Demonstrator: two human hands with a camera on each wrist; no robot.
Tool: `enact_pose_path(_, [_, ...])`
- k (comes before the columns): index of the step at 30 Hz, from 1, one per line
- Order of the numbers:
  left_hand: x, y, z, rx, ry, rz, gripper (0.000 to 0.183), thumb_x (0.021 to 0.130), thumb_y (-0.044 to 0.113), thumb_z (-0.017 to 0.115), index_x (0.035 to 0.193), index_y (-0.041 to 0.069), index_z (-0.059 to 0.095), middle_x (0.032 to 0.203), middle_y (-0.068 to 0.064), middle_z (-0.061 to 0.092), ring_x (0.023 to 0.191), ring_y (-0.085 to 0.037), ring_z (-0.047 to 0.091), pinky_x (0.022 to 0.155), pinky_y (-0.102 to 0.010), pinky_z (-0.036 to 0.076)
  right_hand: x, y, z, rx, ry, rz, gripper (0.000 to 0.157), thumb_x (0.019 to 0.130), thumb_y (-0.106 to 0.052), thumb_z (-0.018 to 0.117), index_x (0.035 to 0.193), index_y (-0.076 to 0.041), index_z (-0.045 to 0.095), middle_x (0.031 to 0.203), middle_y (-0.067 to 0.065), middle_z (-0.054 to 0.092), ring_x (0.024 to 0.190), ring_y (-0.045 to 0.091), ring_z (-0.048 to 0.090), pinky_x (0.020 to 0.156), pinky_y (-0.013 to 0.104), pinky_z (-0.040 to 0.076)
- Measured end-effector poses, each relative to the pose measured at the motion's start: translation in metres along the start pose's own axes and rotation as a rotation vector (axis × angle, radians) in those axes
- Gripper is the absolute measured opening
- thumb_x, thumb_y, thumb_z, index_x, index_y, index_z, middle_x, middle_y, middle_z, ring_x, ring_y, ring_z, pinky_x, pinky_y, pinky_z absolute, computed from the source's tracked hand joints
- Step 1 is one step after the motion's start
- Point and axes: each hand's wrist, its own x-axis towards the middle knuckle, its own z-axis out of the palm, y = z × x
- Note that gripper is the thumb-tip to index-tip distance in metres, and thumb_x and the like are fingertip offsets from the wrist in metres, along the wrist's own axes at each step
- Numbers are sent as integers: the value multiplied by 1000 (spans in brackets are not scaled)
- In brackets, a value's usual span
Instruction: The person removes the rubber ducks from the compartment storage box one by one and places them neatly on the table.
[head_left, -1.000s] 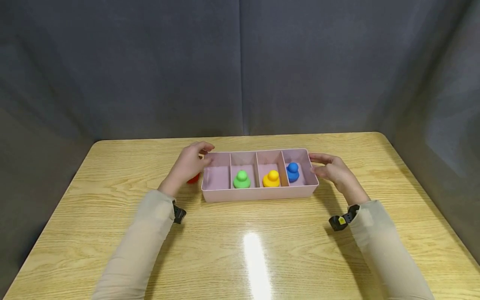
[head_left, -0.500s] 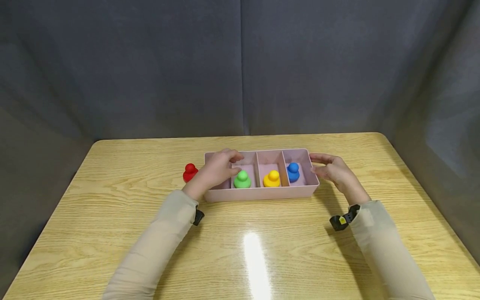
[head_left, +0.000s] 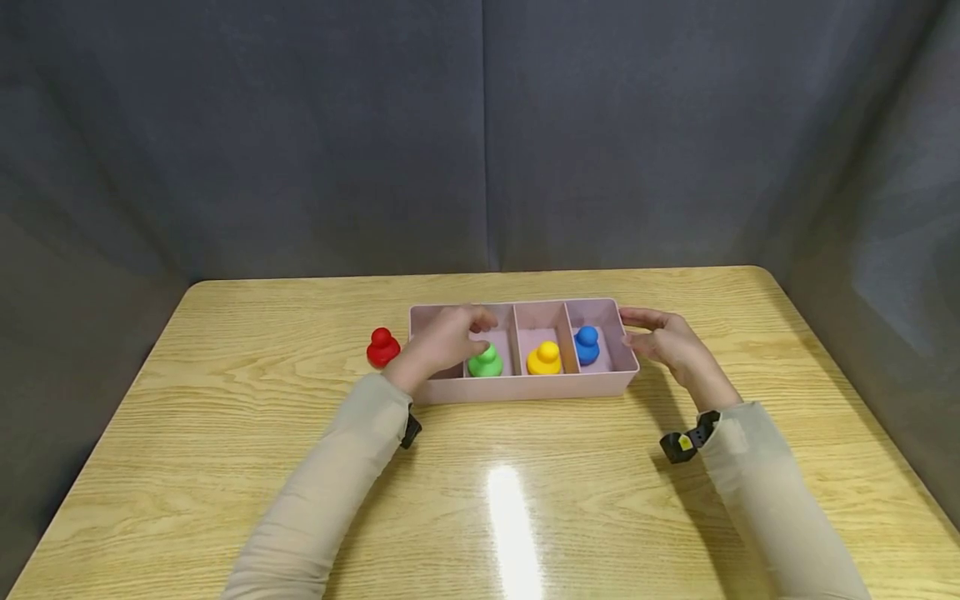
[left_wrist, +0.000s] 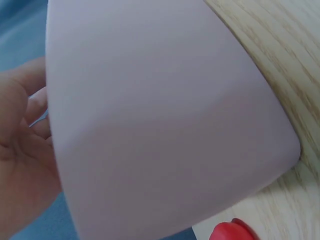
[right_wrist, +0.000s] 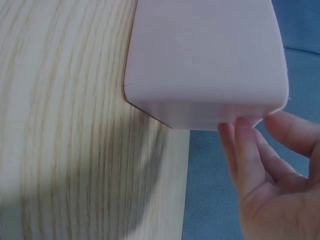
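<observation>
A long pink box (head_left: 525,387) with a row of compartments lies on the table. In it stand a green toy duck (head_left: 485,364), a yellow toy duck (head_left: 544,360) and a blue toy duck (head_left: 587,346), each in its own compartment. My left hand (head_left: 444,340) reaches over the leftmost compartment, thumb and fingers parted just above the green duck's head. The box wall hides its fingertips in the left wrist view. My right hand (head_left: 672,346) touches the box's right end with straight fingers (right_wrist: 245,150). A red toy duck (head_left: 383,347) sits outside, left of the box.
The wooden table (head_left: 585,500) carries the box, and its far edge runs a short way behind it. A dark grey curtain (head_left: 337,150) hangs behind the table and along both sides.
My left hand has moved right, from the box's left end to over the green duck, uncovering the red duck. My right hand and the box have stayed in place.
</observation>
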Motion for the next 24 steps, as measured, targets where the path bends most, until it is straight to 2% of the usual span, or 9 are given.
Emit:
enact_pose_path(6, [5,0,4,43,-15,-14,34,88,4,64,122,-1,61,121,-15,64,111,-28,59,100,-35,49,0,-1,1,3,4,3,58,94,-10,53,148,-5,32,151,20,37,101,2,48,90,19,41])
enact_pose_path(12, [7,1,4,76,-28,-25,35,87,3,65,122,0,61,119,-14,65,109,-27,59,98,-34,50,-1,0,1,19,3,1,59,95,-10,52,149,-4,30,152,21,34,124,20,46,106,37,40])
enact_pose_path(14, [7,2,5,82,-35,-30,36,87,3,65,123,1,61,120,-14,65,110,-27,58,99,-34,50,-1,1,1,21,3,-2,59,95,-9,52,149,-4,29,152,21,33,127,23,43,107,40,39])
enact_pose_path(16, [8,2,5,88,-43,-37,36,87,4,65,123,1,61,121,-14,65,110,-27,58,99,-34,49,-1,1,1,18,5,-4,59,95,-9,52,149,-4,30,152,21,34,124,22,45,104,36,41])
enact_pose_path(20, [8,4,6,114,-57,-53,35,87,5,66,122,2,62,118,-13,66,107,-26,59,98,-35,50,-1,1,1,1,3,-11,58,95,-10,52,148,-4,31,151,21,35,115,13,48,91,22,42])
enact_pose_path(24, [9,6,7,144,-70,-58,33,87,7,66,120,2,64,115,-12,68,103,-26,61,99,-38,48,-1,0,1,3,3,-7,57,95,-10,52,148,-4,32,151,20,35,117,14,47,89,19,42])
